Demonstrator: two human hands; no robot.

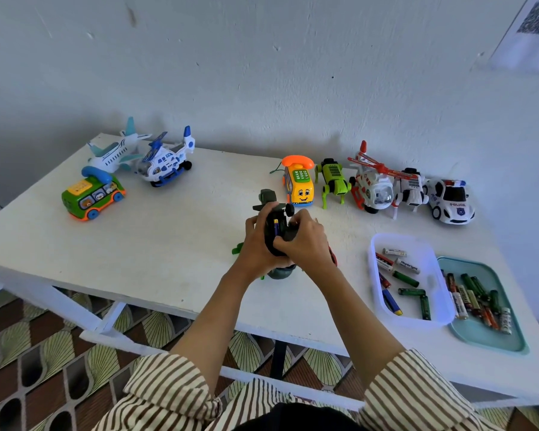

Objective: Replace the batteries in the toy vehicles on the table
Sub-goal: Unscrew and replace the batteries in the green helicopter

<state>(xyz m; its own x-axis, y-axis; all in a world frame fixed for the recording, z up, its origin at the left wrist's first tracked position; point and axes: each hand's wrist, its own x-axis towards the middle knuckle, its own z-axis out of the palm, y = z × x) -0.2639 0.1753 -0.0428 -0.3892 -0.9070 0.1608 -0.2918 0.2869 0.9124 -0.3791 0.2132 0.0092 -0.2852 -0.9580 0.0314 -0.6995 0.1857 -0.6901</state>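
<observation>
Striped sleeves (pixel 168 396) frame the white table (pixel 168 244). Spare cells lie in the clear tray (pixel 374 269), at four o'clock from the hands. At the table's centre the left hand (pixel 254 244) and right hand (pixel 307 244) both grip the dark green toy (pixel 288 233), underside up, a blue battery (pixel 275 227) showing inside. Pressed in crooked, that battery could spring out or seat reversed.

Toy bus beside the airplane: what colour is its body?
The toy bus is green with orange trim; head view.
</observation>
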